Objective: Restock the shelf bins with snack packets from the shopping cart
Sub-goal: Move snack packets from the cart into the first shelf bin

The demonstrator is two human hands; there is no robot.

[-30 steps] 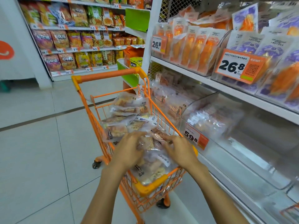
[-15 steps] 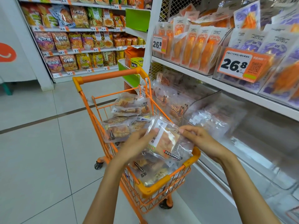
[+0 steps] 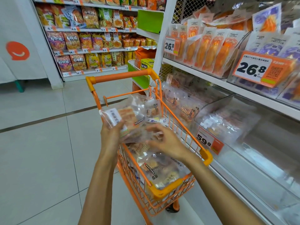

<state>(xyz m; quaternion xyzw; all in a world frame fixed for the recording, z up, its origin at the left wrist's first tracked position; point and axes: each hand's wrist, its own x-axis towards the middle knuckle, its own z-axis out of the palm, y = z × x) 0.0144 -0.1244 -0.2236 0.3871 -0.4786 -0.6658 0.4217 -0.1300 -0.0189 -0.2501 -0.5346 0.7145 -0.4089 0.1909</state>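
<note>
My left hand (image 3: 111, 138) grips a clear snack packet (image 3: 125, 118) with a white label, lifted above the orange shopping cart (image 3: 205, 155). At the packet's lower right edge my right hand (image 3: 164, 141) has its blurred fingers curled on the plastic. Several more clear packets (image 3: 162, 171) lie heaped in the cart basket. To the right, on the lower shelf, a clear bin (image 3: 211, 108) with a 59.8 price tag (image 3: 209, 142) holds similar packets (image 3: 227, 122).
The upper shelf (image 3: 203, 75) carries bins of orange packets with 26.8 price tags. Further clear packets fill the lower shelf beyond the bin. A chip aisle stands at the back left, a green display behind the cart handle. Tiled floor spreads out on the left.
Both hands lifted a packet out of the cart pile. It has since swung up and to the left in my left hand, and my right hand has followed.
</note>
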